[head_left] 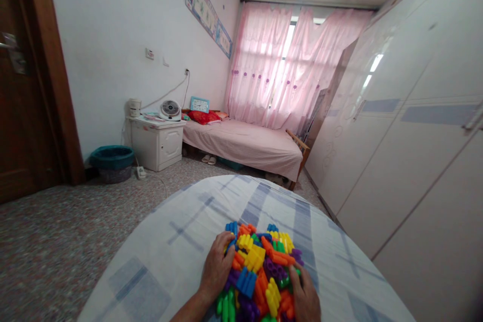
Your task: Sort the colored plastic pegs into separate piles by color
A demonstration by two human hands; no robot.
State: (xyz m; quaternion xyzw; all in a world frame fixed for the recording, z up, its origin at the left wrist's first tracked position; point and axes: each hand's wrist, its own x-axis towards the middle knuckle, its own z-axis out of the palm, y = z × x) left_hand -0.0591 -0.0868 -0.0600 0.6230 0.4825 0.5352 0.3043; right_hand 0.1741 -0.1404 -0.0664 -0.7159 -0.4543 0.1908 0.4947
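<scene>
A heap of plastic building blocks in yellow, orange, blue, green and purple lies on a round table with a blue-and-white checked cloth. My left hand rests against the left side of the heap, its fingers slightly bent and touching blue and yellow blocks. On the opposite side my right hand lies along the heap's edge, fingers extended beside green and orange blocks. Neither hand is closed around a block. The lower edge of the picture cuts off part of the heap and the right hand.
Beyond the table stands a bed with a pink sheet. To its left are a white cabinet with a fan and a lined bin on the floor. A white wardrobe runs along the right.
</scene>
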